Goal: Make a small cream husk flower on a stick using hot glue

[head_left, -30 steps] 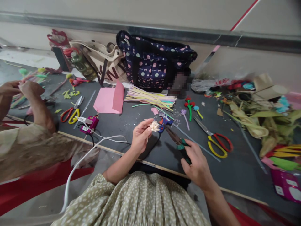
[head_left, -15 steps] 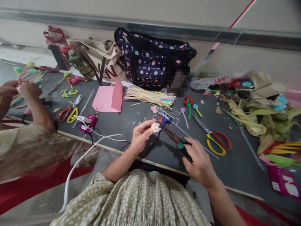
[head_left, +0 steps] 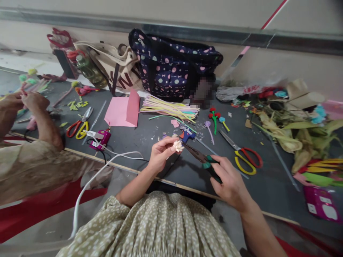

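Between the thumb and fingers of my left hand [head_left: 160,152] is a small cream-white flower [head_left: 178,145] with many pointed petals. My right hand [head_left: 230,180] is wrapped round the green handles of a pair of long-nose pliers [head_left: 197,154]. The tips of the pliers point left and reach the flower's right side; whether they touch a petal I cannot make out. Just behind the flower a blue glue gun [head_left: 188,135] lies on the dark table [head_left: 268,192], partly covered by the fingers and the flower.
Red-and-yellow scissors [head_left: 242,153] lie right of the pliers. Pipe cleaners [head_left: 171,109], folded pink paper [head_left: 120,110] and a dotted bag [head_left: 171,67] stand behind. A white cable [head_left: 88,182] loops from a purple power strip [head_left: 101,140] over the table edge. A co-worker's hands [head_left: 33,101] work at far left.
The view has shifted slightly. Both hands keep their holds on the flower and the pliers, and the flower is turned a little.
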`<state>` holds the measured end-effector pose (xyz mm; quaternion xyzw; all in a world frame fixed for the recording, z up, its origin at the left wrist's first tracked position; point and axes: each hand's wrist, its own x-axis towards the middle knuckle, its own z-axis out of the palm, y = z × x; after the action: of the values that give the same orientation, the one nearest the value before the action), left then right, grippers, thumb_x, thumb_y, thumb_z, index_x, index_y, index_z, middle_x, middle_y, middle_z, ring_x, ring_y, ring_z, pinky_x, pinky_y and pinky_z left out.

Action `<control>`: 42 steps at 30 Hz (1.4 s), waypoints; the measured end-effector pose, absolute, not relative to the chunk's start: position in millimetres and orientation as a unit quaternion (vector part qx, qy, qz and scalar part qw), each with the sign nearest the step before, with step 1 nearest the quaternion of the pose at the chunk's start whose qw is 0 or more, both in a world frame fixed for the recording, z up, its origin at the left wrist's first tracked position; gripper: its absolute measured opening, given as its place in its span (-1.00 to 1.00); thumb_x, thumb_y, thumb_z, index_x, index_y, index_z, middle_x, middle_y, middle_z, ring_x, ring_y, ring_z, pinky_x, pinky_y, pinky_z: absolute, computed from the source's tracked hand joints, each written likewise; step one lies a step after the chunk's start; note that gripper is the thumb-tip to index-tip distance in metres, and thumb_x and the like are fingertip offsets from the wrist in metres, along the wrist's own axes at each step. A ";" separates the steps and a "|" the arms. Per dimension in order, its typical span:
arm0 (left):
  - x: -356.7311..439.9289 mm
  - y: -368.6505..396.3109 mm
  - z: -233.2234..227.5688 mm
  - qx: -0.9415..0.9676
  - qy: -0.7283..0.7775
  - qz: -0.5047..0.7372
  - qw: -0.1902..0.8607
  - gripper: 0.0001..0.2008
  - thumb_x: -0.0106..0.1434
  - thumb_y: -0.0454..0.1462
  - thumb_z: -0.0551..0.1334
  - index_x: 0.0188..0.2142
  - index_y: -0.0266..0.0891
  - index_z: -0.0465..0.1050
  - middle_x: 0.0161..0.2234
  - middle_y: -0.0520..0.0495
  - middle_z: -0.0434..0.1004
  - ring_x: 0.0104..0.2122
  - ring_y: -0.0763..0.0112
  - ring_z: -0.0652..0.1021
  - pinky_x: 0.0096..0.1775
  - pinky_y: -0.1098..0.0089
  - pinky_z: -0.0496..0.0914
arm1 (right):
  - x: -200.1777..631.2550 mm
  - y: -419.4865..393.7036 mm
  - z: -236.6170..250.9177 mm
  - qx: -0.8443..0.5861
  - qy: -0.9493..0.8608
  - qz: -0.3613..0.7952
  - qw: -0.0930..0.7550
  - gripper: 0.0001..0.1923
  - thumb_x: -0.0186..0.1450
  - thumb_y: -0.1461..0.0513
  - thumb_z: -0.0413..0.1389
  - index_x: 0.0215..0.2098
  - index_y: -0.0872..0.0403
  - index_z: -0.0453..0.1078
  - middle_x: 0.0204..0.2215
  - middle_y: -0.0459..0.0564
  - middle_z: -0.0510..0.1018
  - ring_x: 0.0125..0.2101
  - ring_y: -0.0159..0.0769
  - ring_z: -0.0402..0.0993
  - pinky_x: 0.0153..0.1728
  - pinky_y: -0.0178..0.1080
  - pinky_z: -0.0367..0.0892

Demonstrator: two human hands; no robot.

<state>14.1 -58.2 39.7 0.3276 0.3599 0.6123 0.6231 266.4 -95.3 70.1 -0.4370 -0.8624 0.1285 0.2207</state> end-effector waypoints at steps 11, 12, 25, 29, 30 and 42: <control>14.2 -59.4 38.6 0.330 0.368 0.606 0.623 -0.70 0.04 -0.20 0.46 -0.20 -0.18 0.64 -0.30 -0.08 0.58 -0.40 0.40 0.57 -0.34 0.37 0.52 | 270.1 -95.2 71.1 -0.431 -0.864 0.136 0.220 -0.67 0.15 0.43 0.03 -0.13 0.06 0.35 0.01 0.19 0.43 -0.01 -0.03 0.42 -0.03 0.02 0.42; 14.2 -59.4 38.8 0.331 0.370 0.606 0.622 -0.70 0.04 -0.20 0.46 -0.20 -0.18 0.64 -0.30 -0.09 0.58 -0.40 0.40 0.57 -0.34 0.38 0.52 | 270.2 -95.1 71.2 -0.430 -0.866 0.134 0.220 -0.67 0.15 0.43 0.03 -0.13 0.06 0.34 0.01 0.19 0.42 -0.01 -0.03 0.41 -0.03 0.02 0.42; 15.4 -58.3 40.0 0.318 0.360 0.596 0.643 -0.66 0.01 -0.21 0.48 -0.18 -0.21 0.63 -0.33 -0.07 0.58 -0.41 0.42 0.54 -0.40 0.40 0.51 | 271.4 -93.5 70.8 -0.423 -0.870 0.120 0.222 -0.69 0.17 0.43 0.04 -0.13 0.07 0.31 0.00 0.20 0.40 -0.02 -0.03 0.41 -0.04 0.00 0.42; 15.5 -57.2 43.6 0.323 0.349 0.596 0.647 -0.67 0.00 -0.23 0.48 -0.20 -0.22 0.63 -0.34 -0.06 0.56 -0.45 0.46 0.52 -0.44 0.44 0.49 | 272.2 -93.4 69.2 -0.423 -0.872 0.114 0.219 -0.71 0.18 0.43 0.04 -0.14 0.09 0.31 -0.02 0.21 0.41 -0.03 -0.04 0.42 -0.05 -0.02 0.43; 15.6 -56.9 44.1 0.322 0.347 0.595 0.650 -0.67 0.00 -0.23 0.48 -0.20 -0.22 0.63 -0.34 -0.06 0.57 -0.46 0.47 0.51 -0.46 0.45 0.48 | 272.5 -93.7 69.0 -0.423 -0.873 0.112 0.217 -0.71 0.18 0.43 0.05 -0.14 0.09 0.31 -0.02 0.21 0.41 -0.03 -0.04 0.41 -0.06 -0.03 0.43; 15.0 -55.3 44.5 0.292 0.334 0.593 0.672 -0.68 0.01 -0.27 0.48 -0.19 -0.19 0.63 -0.38 -0.05 0.58 -0.46 0.48 0.53 -0.48 0.51 0.50 | 271.1 -90.7 69.8 -0.418 -0.889 0.040 0.182 -0.75 0.21 0.43 0.06 -0.13 0.15 0.31 -0.02 0.25 0.40 -0.06 -0.02 0.39 -0.08 -0.03 0.43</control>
<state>15.0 -55.3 44.5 0.2925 0.3340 0.5932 0.6716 271.1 -90.7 69.8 -0.4176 -0.8893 0.0403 0.1821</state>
